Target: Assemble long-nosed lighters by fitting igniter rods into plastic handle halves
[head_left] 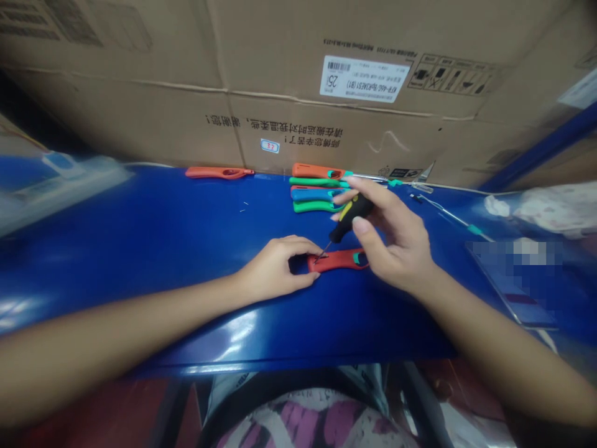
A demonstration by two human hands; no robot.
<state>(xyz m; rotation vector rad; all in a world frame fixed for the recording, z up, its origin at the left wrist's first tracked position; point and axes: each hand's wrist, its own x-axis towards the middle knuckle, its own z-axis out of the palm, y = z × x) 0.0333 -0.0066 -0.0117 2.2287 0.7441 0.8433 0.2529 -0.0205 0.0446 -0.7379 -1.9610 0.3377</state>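
Note:
A red lighter handle (339,261) with a green trigger lies on the blue table near its middle. My left hand (280,269) grips its left end between thumb and fingers. In my right hand (396,233) is a black and yellow screwdriver (351,216), tilted, with its thin shaft pointing down at the handle's left end. The tip meets the red surface close to my left fingertips. The right end of the handle is partly hidden behind my right hand. Just beyond, several lighters lie side by side, among them an orange lighter (312,170) and a blue one (310,195).
A separate red handle (217,173) lies at the back left, against a large cardboard box (280,93). Thin metal rods with green parts (474,229) lie at right, near a phone-like slab (517,292). A blurred clear plastic bag (69,186) is at left.

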